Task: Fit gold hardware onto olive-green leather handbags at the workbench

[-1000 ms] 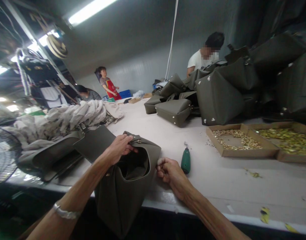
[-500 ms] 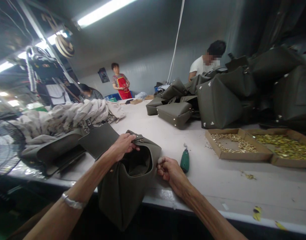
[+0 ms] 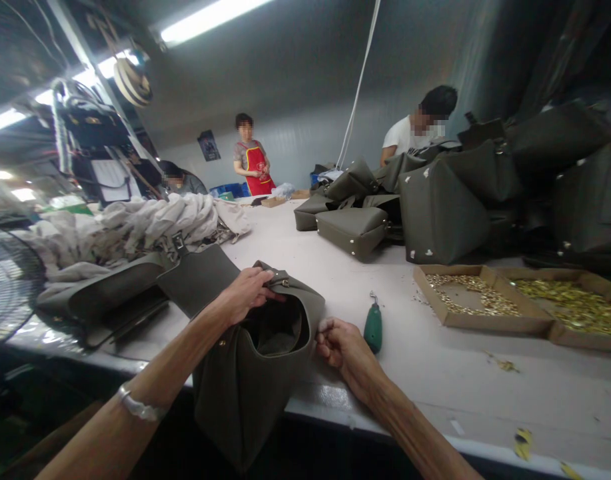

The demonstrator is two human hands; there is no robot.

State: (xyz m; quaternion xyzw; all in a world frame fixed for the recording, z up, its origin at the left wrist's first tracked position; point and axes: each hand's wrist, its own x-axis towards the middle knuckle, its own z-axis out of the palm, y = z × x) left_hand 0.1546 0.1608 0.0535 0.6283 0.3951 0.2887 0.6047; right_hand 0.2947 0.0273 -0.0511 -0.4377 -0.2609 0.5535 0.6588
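Viewing from head: one dark handbag [image 3: 252, 393], left of the green-handled tool [image 3: 373, 328]; mouth faces up, long axis slants far-right to near-left, lower end overhanging the table's [image 3: 420, 380] near edge. Left hand [image 3: 248, 293] pinches its rim. Right hand [image 3: 344, 347], between bag and tool, fingers curled; pinch on bag: cannot tell. Counted: one tool, two cardboard trays [image 3: 490, 323] right of it. Tabletop extends beyond and nearer than the tool.

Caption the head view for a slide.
Left hand on an open bag, right hand at its side, tool lying nearby.
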